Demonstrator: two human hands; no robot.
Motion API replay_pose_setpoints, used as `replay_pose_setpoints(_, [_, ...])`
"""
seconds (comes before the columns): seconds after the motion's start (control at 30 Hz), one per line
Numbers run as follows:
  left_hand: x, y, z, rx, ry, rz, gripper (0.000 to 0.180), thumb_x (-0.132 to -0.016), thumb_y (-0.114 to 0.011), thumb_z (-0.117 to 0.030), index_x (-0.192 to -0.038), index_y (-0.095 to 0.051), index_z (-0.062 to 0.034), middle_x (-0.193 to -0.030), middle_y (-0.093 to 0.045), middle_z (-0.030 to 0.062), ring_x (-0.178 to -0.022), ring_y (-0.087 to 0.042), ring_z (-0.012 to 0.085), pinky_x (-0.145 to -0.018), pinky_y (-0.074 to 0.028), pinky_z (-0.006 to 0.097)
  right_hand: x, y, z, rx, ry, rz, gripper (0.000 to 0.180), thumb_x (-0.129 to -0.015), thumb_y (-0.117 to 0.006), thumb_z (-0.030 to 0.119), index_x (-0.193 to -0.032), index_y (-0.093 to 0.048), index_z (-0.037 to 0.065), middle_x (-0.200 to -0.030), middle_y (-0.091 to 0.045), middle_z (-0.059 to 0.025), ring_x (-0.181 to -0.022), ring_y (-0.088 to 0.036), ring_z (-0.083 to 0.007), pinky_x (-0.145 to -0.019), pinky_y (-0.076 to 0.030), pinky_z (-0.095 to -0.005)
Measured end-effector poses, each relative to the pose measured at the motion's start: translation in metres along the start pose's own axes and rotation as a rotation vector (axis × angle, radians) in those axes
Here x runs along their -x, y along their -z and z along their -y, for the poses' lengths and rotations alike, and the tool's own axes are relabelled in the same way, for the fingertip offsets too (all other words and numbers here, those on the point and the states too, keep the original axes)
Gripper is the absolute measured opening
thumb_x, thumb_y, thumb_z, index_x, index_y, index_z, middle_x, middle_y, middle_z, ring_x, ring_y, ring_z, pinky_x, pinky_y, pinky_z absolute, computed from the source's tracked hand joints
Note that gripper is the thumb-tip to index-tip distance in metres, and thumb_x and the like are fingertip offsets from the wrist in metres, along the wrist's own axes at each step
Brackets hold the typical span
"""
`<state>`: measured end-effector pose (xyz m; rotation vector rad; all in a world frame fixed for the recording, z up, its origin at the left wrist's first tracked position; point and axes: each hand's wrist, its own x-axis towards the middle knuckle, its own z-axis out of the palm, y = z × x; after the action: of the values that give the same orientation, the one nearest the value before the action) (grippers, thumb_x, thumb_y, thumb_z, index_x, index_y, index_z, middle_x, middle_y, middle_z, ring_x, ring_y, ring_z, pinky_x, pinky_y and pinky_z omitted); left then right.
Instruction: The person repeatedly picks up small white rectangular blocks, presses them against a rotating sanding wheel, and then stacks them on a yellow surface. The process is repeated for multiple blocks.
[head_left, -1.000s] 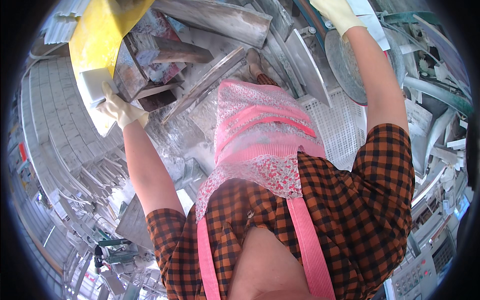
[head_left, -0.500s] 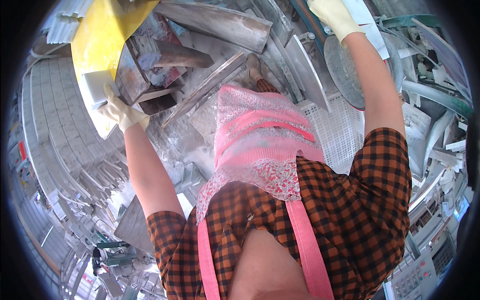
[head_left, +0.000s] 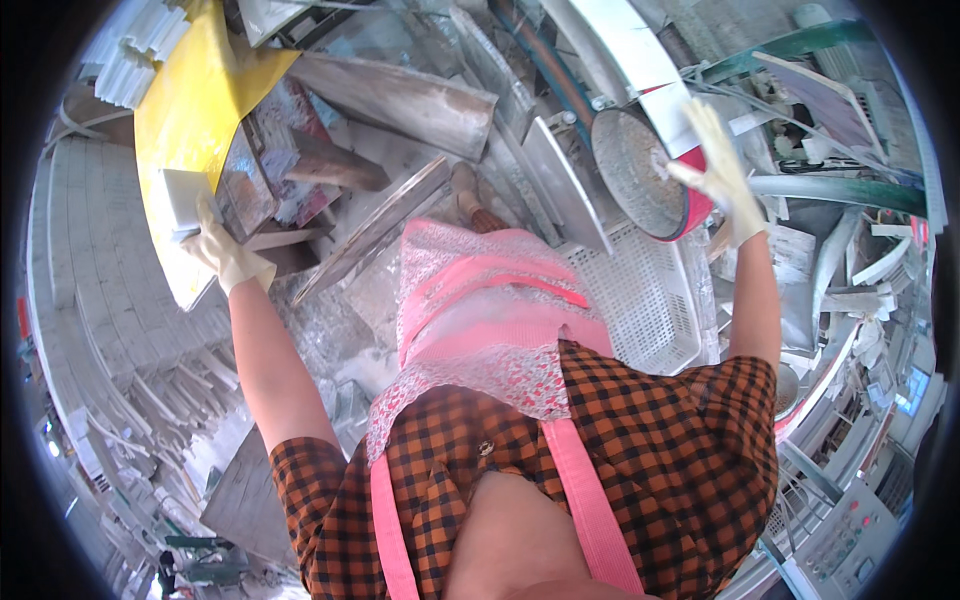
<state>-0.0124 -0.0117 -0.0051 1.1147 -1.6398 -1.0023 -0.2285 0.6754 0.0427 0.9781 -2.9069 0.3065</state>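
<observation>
My left hand (head_left: 225, 252), in a pale glove, grips a white rectangular block (head_left: 182, 200) and holds it out against a yellow sheet (head_left: 190, 110) at the upper left. My right hand (head_left: 718, 172), also gloved, reaches up at the right with its fingers spread, resting on the rim of a round red-edged bowl (head_left: 648, 175) dusted with white powder. Nothing is closed in that hand. I wear a checked orange shirt and a pink apron (head_left: 480, 310).
A white perforated basket (head_left: 640, 300) sits below the bowl. Grey metal plates (head_left: 400, 100) and boards lean in the middle. Rows of white tiles (head_left: 110, 300) stack at the left. A curved white machine guard (head_left: 630, 50) and green frame (head_left: 800, 45) stand at the upper right.
My right hand has dropped from the top edge down onto the red-rimmed bowl. The left hand with the white block has barely moved.
</observation>
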Motion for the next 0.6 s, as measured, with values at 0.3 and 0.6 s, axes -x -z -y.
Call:
replay_pose_setpoints(0.3, [-0.010, 0.000, 0.011, -0.085, -0.105, -0.037, 0.069, -0.083, -0.081, -0.042, -0.125, -0.062, 0.0090, -0.117, -0.070, 0.0211, -0.106, -0.067, 0.0327, -0.095, -0.049, 0.044, -0.014, -0.041, 0.035, 0.252, -0.293, -0.098, 0.079, -0.090, -0.069, 0.027, -0.158, -0.031, 0.010, -0.161, -0.035, -0.0136, -0.149, -0.032, -0.0346, -0.118, -0.032, -0.0472])
replay_pose_setpoints(0.6, [-0.005, 0.006, -0.001, -0.153, -0.141, 0.019, 0.062, -0.080, -0.082, -0.041, -0.117, -0.068, 0.0064, -0.111, -0.073, 0.0189, -0.100, -0.068, 0.0299, -0.091, -0.050, 0.042, -0.051, -0.023, 0.056, 0.367, -0.254, -0.047, 0.076, -0.092, -0.067, 0.027, -0.157, -0.030, 0.010, -0.161, -0.036, -0.0099, -0.149, -0.035, -0.0295, -0.116, -0.034, -0.0587])
